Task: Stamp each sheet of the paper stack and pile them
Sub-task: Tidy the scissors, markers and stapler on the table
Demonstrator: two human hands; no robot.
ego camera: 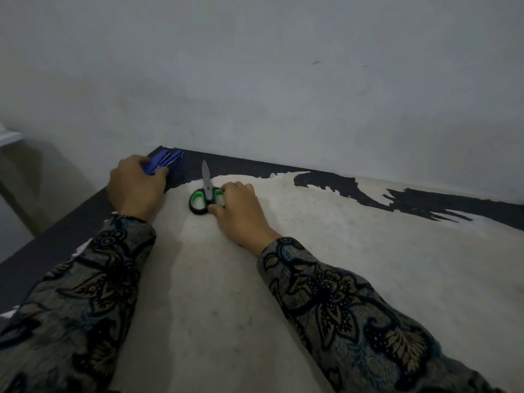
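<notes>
Evidently left grip around, perhaps, blue stapler; right grip on scissors.

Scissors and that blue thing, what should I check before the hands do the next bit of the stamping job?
1. Left hand has the blue object: ok, fingers curl round it at the table's far left corner.
2. Blue object really is the stamp: cannot tell, partly hidden.
3. Right hand is free for paper: not ok, it holds the handles of the scissors.
4. Scissors are shut: ok, blades together, pointing at the wall.
5. Paper stack in sight: not ok, none visible.
6. Table has room to pile sheets: ok, bare worn surface to the right.
</notes>
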